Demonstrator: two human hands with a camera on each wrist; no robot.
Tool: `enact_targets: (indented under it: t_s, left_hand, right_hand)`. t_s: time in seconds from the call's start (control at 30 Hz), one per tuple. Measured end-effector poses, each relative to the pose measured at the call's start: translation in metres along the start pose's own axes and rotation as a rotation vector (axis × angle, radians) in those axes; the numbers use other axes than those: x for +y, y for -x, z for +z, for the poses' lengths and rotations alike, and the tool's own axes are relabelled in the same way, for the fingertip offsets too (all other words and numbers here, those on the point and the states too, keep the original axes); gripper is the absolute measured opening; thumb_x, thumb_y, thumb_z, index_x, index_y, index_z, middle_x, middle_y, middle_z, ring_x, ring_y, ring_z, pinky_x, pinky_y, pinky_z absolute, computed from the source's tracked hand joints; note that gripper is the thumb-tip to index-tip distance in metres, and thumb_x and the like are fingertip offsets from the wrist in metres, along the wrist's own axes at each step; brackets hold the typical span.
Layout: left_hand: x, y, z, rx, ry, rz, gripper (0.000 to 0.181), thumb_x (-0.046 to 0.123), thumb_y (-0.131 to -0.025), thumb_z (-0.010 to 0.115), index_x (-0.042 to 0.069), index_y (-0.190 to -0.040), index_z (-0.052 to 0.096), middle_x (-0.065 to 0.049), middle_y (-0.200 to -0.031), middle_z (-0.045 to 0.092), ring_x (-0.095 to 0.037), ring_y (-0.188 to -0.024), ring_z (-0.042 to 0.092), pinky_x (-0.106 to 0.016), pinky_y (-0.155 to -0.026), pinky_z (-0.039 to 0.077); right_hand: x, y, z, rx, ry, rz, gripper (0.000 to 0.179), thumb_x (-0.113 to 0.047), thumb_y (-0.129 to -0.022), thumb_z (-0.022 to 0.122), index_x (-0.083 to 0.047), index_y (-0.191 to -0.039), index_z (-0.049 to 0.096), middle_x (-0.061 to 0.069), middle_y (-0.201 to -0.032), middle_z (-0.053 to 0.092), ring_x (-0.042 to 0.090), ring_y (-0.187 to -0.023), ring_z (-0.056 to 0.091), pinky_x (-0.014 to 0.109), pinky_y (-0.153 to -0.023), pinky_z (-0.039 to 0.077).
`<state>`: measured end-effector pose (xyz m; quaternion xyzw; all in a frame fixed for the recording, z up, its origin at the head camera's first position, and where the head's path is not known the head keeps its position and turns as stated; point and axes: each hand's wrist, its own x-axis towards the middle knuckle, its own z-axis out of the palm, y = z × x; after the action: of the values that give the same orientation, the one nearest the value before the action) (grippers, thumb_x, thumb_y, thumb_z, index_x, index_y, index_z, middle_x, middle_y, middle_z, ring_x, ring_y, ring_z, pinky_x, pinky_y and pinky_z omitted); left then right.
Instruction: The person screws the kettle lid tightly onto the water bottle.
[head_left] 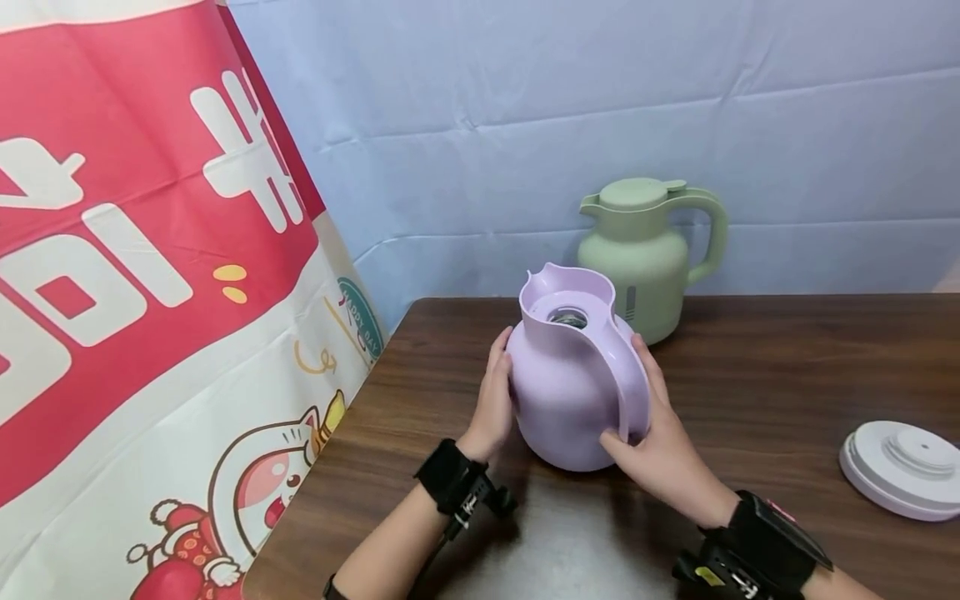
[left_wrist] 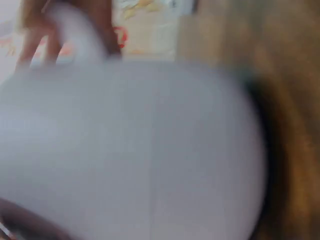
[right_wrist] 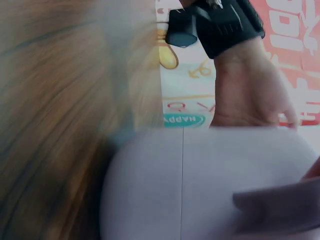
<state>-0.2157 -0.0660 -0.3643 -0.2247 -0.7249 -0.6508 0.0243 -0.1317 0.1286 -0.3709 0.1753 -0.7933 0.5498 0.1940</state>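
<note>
A lilac thermos jug (head_left: 558, 392) stands nearly upright close over the table, its round top opening uncovered and its spout turned away. My left hand (head_left: 491, 408) holds the jug's left side, fingers along the curved body. On the other side my right hand (head_left: 663, 442) grips it at the handle (head_left: 628, 375), thumb at the handle's lower end and fingers against the body. The jug's pale body (left_wrist: 130, 150) fills the left wrist view, blurred. In the right wrist view the left hand (right_wrist: 250, 95) reaches behind the jug's body (right_wrist: 145, 185).
Behind the lilac jug is a green lidded jug (head_left: 637, 258) with its handle to the right. A round white and lilac lid (head_left: 896, 471) lies on the brown wooden table (head_left: 765, 375) at the right. A printed cloth (head_left: 150, 333) hangs along the table's left edge.
</note>
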Motion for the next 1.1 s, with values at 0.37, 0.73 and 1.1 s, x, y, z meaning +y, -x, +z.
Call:
enact_targets:
  t_s: [0.37, 0.73, 1.1]
  left_hand:
    - [-0.013, -0.035, -0.021, -0.394, 0.196, -0.052, 0.064, 0.051, -0.100, -0.003, 0.019, -0.153, 0.013, -0.004, -0.154, 0.022, -0.020, -0.136, 0.027, -0.040, -0.107, 0.026]
    - [-0.018, -0.033, -0.014, -0.486, 0.088, 0.141, 0.119, 0.086, -0.070, 0.039, 0.008, -0.153, 0.005, -0.017, -0.154, 0.017, -0.021, -0.129, 0.036, -0.034, -0.096, 0.041]
    - [-0.016, -0.008, 0.006, -0.423, 0.042, 0.148, 0.105, 0.074, -0.072, 0.060, 0.028, -0.152, 0.012, -0.011, -0.140, 0.036, -0.015, -0.116, 0.048, -0.033, -0.087, 0.048]
  right_hand:
    - [0.009, 0.013, -0.032, -0.069, 0.086, 0.005, 0.072, -0.001, -0.076, 0.075, -0.003, -0.137, 0.037, 0.015, -0.121, 0.052, 0.000, -0.102, 0.045, 0.011, -0.081, 0.036]
    - [0.023, 0.021, -0.048, 0.076, 0.048, -0.047, 0.054, 0.018, -0.074, 0.063, 0.010, -0.125, 0.047, -0.011, -0.122, 0.054, -0.009, -0.109, 0.045, 0.007, -0.087, 0.035]
    - [0.033, 0.017, -0.072, 0.010, -0.181, -0.124, 0.066, 0.030, -0.073, 0.044, 0.009, -0.135, 0.044, -0.007, -0.134, 0.053, 0.001, -0.119, 0.050, 0.012, -0.093, 0.038]
